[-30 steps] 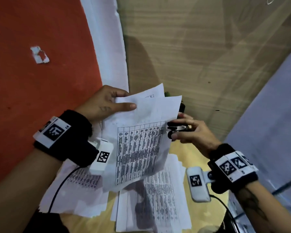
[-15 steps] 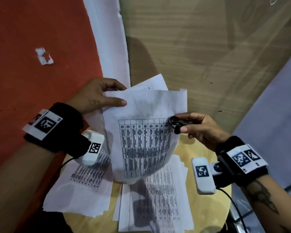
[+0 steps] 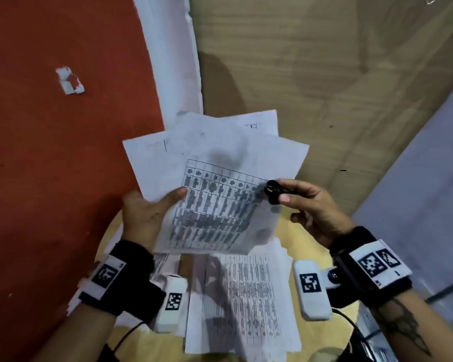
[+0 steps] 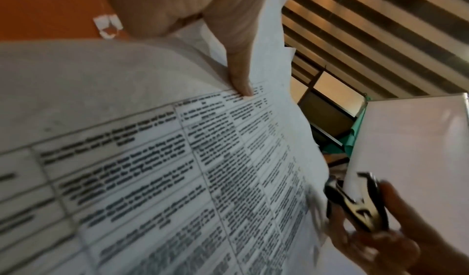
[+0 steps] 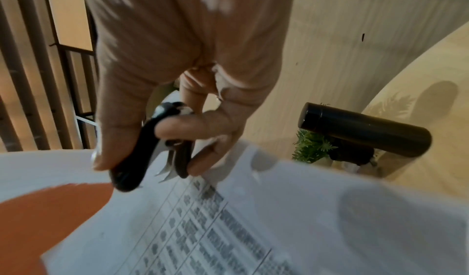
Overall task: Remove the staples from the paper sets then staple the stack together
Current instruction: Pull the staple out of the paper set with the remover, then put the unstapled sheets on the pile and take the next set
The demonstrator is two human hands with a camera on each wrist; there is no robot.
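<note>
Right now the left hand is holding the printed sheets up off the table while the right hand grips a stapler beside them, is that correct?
Not quite: the right hand has its grip on a black staple remover, not a stapler; the right wrist view shows its metal claws. The left hand does hold the printed sheets up off the table.

Both forearms are bare. Each wrist wears a black band (image 3: 131,280) topped with a white tag (image 3: 379,265) printed with black square-code markers. A white, rounded camera pod (image 3: 310,290) bearing its own marker hangs from each band, trailing a thin black cable (image 3: 126,338). A dark tattoo (image 3: 403,327) runs along the right forearm.
</note>
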